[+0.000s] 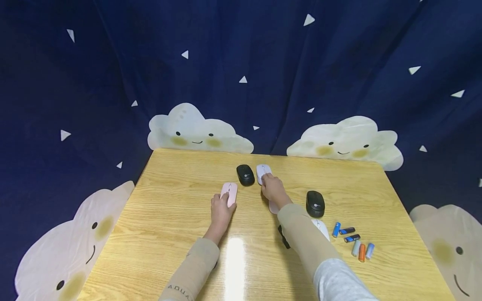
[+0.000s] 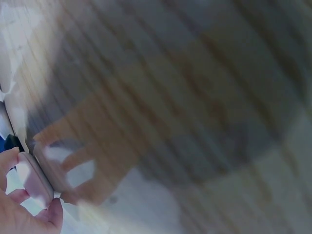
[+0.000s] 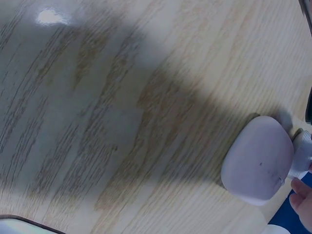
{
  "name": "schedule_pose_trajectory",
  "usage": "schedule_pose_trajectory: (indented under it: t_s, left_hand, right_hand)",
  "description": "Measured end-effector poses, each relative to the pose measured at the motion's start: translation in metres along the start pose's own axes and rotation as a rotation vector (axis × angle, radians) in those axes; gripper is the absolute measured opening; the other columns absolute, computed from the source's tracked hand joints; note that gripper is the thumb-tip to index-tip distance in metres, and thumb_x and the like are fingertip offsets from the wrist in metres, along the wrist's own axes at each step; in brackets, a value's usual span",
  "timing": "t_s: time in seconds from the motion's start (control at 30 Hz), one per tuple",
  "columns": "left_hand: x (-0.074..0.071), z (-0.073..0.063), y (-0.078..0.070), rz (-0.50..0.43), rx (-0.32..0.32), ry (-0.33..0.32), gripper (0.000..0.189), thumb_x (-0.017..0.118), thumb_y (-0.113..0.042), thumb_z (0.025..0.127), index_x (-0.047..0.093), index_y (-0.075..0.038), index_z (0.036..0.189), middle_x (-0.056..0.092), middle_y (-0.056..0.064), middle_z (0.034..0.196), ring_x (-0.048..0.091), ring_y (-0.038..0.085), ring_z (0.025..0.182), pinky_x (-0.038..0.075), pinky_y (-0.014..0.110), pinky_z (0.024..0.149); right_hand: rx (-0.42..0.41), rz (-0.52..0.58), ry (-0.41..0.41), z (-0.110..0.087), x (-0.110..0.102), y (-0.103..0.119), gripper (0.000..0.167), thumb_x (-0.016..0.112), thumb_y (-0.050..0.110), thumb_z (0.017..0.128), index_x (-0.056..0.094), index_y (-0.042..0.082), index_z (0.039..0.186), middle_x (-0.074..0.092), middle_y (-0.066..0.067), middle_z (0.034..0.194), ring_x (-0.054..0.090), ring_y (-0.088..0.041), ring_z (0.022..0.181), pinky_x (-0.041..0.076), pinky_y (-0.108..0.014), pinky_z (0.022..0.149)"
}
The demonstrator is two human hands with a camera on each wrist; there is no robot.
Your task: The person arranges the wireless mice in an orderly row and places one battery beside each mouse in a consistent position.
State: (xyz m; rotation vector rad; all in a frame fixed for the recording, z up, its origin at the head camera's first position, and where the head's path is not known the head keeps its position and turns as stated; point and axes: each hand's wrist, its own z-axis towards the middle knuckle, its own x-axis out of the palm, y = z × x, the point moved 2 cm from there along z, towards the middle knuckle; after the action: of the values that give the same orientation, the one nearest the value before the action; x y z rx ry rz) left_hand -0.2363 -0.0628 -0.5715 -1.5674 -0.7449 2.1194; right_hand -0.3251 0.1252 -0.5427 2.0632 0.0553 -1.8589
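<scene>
My left hand (image 1: 221,211) grips the sides of a pink computer mouse (image 1: 230,191) at the middle of the wooden table; thumb and fingers show around that mouse (image 2: 35,181) in the left wrist view. Farther back, my right hand (image 1: 274,188) holds a white mouse (image 1: 262,169) by its near part. Under the right wrist lies a pale pink mouse (image 1: 273,207), partly hidden by the arm; its rounded end faces the right wrist view, with the ribbed white mouse (image 3: 301,155) and fingertips just beyond. A black mouse (image 1: 245,175) sits between the two hands at the back.
Right of the right forearm are another black mouse (image 1: 315,204) and a white mouse (image 1: 321,229), half covered by the sleeve. Several loose batteries (image 1: 352,238) lie beside them. A dark object (image 1: 284,237) shows by the right sleeve. A blue curtain (image 1: 241,104) hangs behind the table.
</scene>
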Motion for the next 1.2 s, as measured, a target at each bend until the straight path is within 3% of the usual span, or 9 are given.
schedule_pose_trajectory:
  t_s: [0.2, 0.33, 0.53, 0.73, 0.83, 1.2]
  left_hand:
    - [0.0, -0.001, 0.0, -0.004, 0.0, -0.002, 0.046, 0.078, -0.018, 0.07, 0.063, 0.002, 0.11, 0.055, 0.025, 0.101, 0.052, 0.035, 0.09, 0.046, 0.043, 0.074]
    - [-0.001, 0.0, 0.001, -0.009, -0.001, -0.004, 0.046, 0.078, -0.017, 0.07, 0.063, 0.002, 0.109, 0.055, 0.025, 0.1, 0.052, 0.036, 0.09, 0.046, 0.043, 0.074]
    - [-0.001, -0.001, 0.0, -0.001, -0.008, 0.006, 0.047, 0.078, -0.018, 0.07, 0.063, 0.002, 0.111, 0.055, 0.025, 0.1, 0.052, 0.035, 0.091, 0.047, 0.042, 0.073]
    - [-0.002, -0.001, -0.002, -0.002, -0.008, 0.001, 0.047, 0.078, -0.017, 0.07, 0.063, 0.002, 0.111, 0.055, 0.025, 0.1, 0.052, 0.035, 0.091, 0.047, 0.043, 0.072]
    - [-0.003, 0.0, -0.002, 0.005, -0.009, -0.003, 0.047, 0.077, -0.017, 0.07, 0.063, 0.001, 0.111, 0.055, 0.025, 0.101, 0.052, 0.035, 0.092, 0.046, 0.043, 0.073]
    - [-0.003, -0.001, -0.003, 0.005, -0.013, 0.008, 0.047, 0.077, -0.017, 0.071, 0.062, 0.001, 0.112, 0.054, 0.024, 0.101, 0.051, 0.035, 0.093, 0.046, 0.042, 0.073]
  right_hand:
    - [-0.014, 0.0, -0.049, -0.001, 0.003, 0.0, 0.023, 0.052, 0.014, 0.089, 0.055, 0.003, 0.109, 0.054, -0.012, 0.104, 0.054, -0.033, 0.091, 0.043, -0.044, 0.085]
    - [-0.006, 0.013, -0.06, -0.002, 0.002, 0.001, 0.028, 0.054, 0.015, 0.088, 0.054, 0.004, 0.115, 0.052, -0.012, 0.109, 0.054, -0.035, 0.091, 0.043, -0.045, 0.084]
    - [0.081, 0.124, -0.003, -0.002, 0.001, 0.001, 0.053, 0.055, 0.02, 0.089, 0.036, 0.011, 0.138, 0.03, -0.021, 0.139, 0.045, -0.045, 0.111, 0.038, -0.053, 0.093]
    - [0.159, 0.243, 0.087, 0.004, 0.002, 0.001, 0.062, 0.053, 0.025, 0.091, 0.024, 0.016, 0.145, 0.009, -0.029, 0.147, 0.029, -0.05, 0.125, 0.03, -0.055, 0.1]
    - [0.178, 0.267, 0.125, 0.007, 0.002, 0.0, 0.062, 0.051, 0.026, 0.091, 0.023, 0.016, 0.146, 0.007, -0.031, 0.146, 0.023, -0.05, 0.128, 0.026, -0.054, 0.102]
    - [0.198, 0.307, 0.142, 0.011, 0.004, -0.001, 0.06, 0.055, 0.022, 0.089, 0.029, 0.012, 0.143, 0.011, -0.036, 0.143, 0.02, -0.052, 0.128, 0.025, -0.056, 0.102]
